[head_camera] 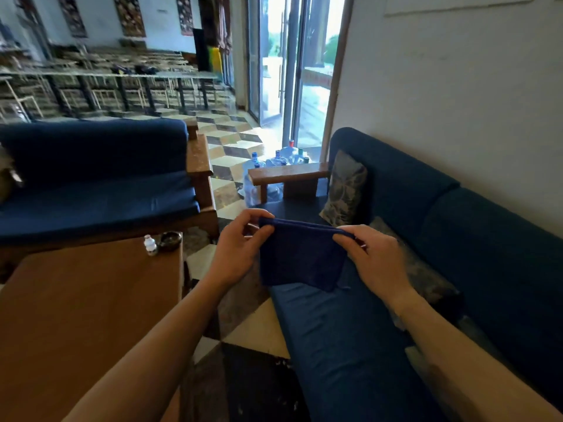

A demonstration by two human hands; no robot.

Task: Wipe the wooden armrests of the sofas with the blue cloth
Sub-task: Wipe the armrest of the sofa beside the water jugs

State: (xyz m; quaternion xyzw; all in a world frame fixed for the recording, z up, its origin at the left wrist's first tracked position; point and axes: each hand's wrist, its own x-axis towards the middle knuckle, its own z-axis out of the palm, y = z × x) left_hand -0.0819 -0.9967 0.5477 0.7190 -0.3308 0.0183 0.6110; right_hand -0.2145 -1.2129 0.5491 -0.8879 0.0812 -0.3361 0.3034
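Fingers of both hands pinching blue cloth [300, 254] above blue sofa [350, 345], checkered floor [231, 153].

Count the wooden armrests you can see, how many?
2. One brown wooden armrest is on the right end of the dark blue sofa across the floor; another flat wooden armrest ends the blue sofa along the wall, by the doorway. Others may be out of view.

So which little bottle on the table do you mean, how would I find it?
Start at the big brown wooden coffee table in front of the left sofa. Look at its far right corner, where two small things sit side by side. The small bottle is the pale, upright one with a white cap; its neighbour on the right is a dark, low, round ashtray.
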